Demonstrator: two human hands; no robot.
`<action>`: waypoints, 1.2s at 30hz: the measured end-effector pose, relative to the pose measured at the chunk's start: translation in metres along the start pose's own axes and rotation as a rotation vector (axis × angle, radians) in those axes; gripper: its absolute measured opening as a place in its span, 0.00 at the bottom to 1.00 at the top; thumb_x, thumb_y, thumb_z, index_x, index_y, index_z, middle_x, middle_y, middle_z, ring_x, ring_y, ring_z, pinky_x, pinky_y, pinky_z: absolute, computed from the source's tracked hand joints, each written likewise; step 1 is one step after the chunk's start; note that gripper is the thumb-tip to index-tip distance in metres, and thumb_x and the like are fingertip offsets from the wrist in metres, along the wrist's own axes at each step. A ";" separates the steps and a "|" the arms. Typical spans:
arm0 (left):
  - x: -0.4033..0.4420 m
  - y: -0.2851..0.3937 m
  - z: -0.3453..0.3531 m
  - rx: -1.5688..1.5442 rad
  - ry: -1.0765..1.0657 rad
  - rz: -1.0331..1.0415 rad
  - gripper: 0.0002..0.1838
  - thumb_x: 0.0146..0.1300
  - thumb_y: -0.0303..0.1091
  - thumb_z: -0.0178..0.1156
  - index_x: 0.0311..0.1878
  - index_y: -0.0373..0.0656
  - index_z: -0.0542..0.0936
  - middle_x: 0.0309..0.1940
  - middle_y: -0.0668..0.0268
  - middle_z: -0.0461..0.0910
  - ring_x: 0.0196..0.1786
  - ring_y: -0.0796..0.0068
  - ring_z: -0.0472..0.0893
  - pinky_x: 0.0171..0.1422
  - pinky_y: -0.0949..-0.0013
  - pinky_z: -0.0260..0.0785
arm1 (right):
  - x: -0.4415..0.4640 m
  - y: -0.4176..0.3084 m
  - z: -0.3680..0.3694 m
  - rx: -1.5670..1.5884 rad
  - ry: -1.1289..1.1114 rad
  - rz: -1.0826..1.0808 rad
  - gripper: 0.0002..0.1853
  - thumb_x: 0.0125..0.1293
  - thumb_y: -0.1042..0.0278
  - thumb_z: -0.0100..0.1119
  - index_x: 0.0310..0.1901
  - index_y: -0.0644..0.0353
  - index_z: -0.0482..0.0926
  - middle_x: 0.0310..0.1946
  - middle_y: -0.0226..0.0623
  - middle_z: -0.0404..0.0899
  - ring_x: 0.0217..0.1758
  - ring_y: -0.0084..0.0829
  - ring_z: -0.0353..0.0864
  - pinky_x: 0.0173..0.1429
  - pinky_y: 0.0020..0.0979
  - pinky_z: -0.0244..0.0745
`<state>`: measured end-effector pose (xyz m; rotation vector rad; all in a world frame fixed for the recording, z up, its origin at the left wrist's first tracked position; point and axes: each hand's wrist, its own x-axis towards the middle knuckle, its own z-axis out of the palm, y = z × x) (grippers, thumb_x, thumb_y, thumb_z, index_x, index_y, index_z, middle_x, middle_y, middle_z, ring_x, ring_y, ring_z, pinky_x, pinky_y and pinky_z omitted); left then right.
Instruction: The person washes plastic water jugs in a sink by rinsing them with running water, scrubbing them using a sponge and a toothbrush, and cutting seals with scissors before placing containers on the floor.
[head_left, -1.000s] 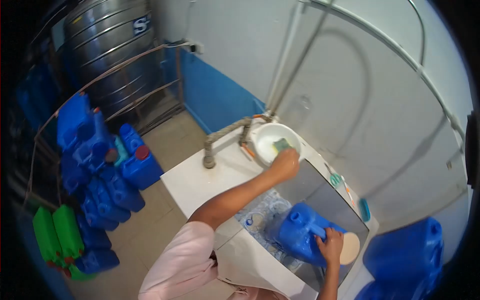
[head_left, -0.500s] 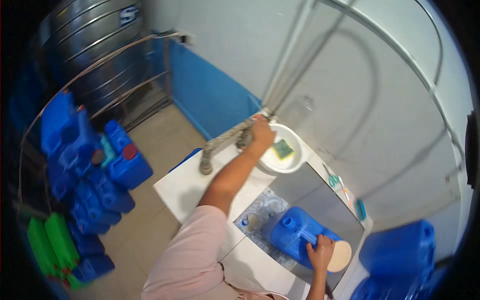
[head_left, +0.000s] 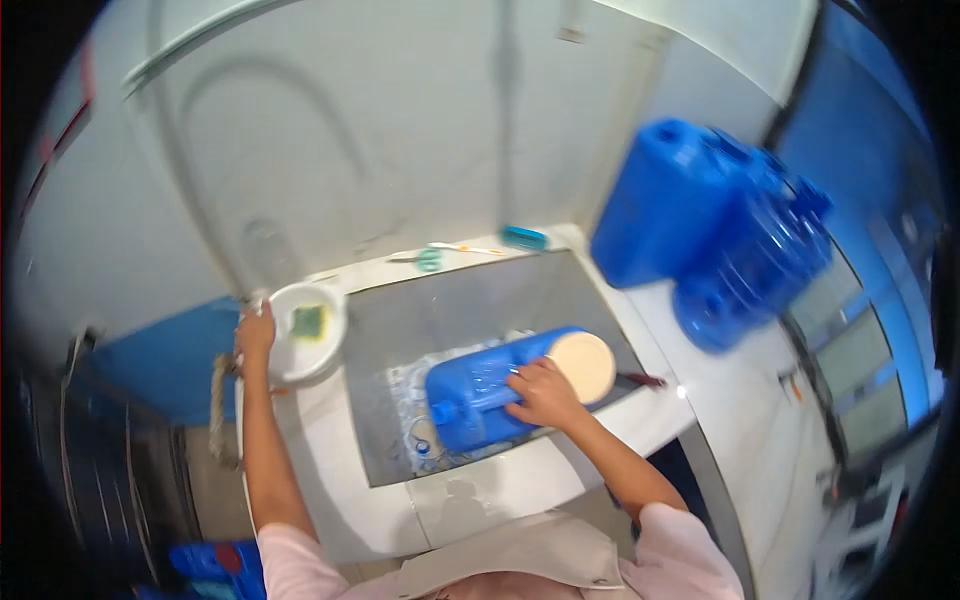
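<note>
A blue plastic jug [head_left: 470,395] lies on its side in the grey sink basin [head_left: 440,300], with its small spout towards the left. My right hand [head_left: 548,393] is closed around the jug's handle. Beside that hand is a round cream disc [head_left: 582,367] at the jug's right end. On the left, my left hand [head_left: 256,330] is closed at the pipe fitting beside a white bowl [head_left: 338,340]; what its fingers hold is hidden. Inside the bowl lies a green and yellow sponge [head_left: 309,322]. Water with clear bubbly shapes [head_left: 410,385] shows around the jug.
Along the back ledge are green-handled scissors [head_left: 428,260], a white and orange brush [head_left: 465,248] and a teal brush [head_left: 524,238]. Large blue containers [head_left: 650,210] stand on the right counter. A wrapped pipe [head_left: 218,410] juts out at left. A dark red handle [head_left: 642,379] crosses the sink's right edge.
My view has swung to the right, bringing the blue containers at right fully into sight. My left hand stays by the pipe fitting, and my right hand keeps hold of the jug.
</note>
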<state>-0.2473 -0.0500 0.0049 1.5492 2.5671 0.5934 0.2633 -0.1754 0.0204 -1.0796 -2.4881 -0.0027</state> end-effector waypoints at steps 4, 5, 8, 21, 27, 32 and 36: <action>-0.124 0.146 -0.035 -0.336 -0.464 0.453 0.30 0.57 0.48 0.58 0.56 0.34 0.70 0.53 0.46 0.72 0.57 0.51 0.72 0.62 0.61 0.61 | -0.003 0.007 0.005 0.029 -0.018 -0.007 0.17 0.42 0.60 0.62 0.34 0.58 0.76 0.30 0.36 0.74 0.37 0.36 0.75 0.50 0.36 0.65; -0.149 0.162 -0.005 -0.339 -0.436 0.677 0.30 0.54 0.49 0.61 0.55 0.37 0.72 0.50 0.50 0.75 0.54 0.54 0.74 0.59 0.61 0.64 | -0.001 0.008 0.004 0.049 -0.035 -0.006 0.17 0.42 0.62 0.61 0.35 0.59 0.76 0.33 0.38 0.75 0.41 0.36 0.74 0.52 0.36 0.64; -0.244 0.234 0.013 -0.121 -0.667 0.957 0.27 0.49 0.45 0.65 0.48 0.36 0.73 0.45 0.49 0.77 0.50 0.54 0.77 0.53 0.56 0.68 | 0.004 0.011 -0.010 0.128 -0.006 -0.016 0.19 0.40 0.70 0.57 0.39 0.62 0.73 0.43 0.44 0.72 0.52 0.41 0.70 0.58 0.37 0.62; -0.293 0.294 0.045 0.113 -0.373 0.715 0.15 0.47 0.45 0.60 0.33 0.45 0.80 0.28 0.54 0.80 0.34 0.53 0.80 0.40 0.53 0.72 | -0.120 0.108 -0.053 0.568 0.557 0.507 0.17 0.49 0.84 0.47 0.43 0.62 0.72 0.46 0.43 0.70 0.53 0.38 0.71 0.58 0.31 0.66; -0.316 0.247 -0.063 -0.088 -0.140 0.443 0.15 0.46 0.46 0.60 0.34 0.47 0.80 0.25 0.54 0.80 0.31 0.54 0.80 0.38 0.54 0.71 | -0.146 0.144 -0.036 0.732 0.538 0.579 0.12 0.55 0.83 0.46 0.40 0.62 0.74 0.40 0.38 0.74 0.43 0.30 0.74 0.50 0.27 0.70; -0.375 0.184 -0.163 -0.530 0.025 0.108 0.16 0.47 0.43 0.62 0.37 0.43 0.80 0.27 0.58 0.82 0.29 0.58 0.81 0.33 0.58 0.71 | -0.083 0.112 -0.025 1.093 0.315 0.473 0.12 0.56 0.75 0.49 0.43 0.61 0.75 0.38 0.32 0.75 0.43 0.24 0.73 0.47 0.24 0.69; -0.455 0.118 -0.220 -0.813 0.144 -0.107 0.20 0.51 0.42 0.63 0.48 0.47 0.79 0.29 0.61 0.83 0.28 0.61 0.81 0.32 0.59 0.71 | -0.030 0.043 -0.025 1.284 0.172 0.456 0.15 0.53 0.77 0.48 0.44 0.62 0.74 0.39 0.39 0.75 0.42 0.28 0.75 0.51 0.28 0.70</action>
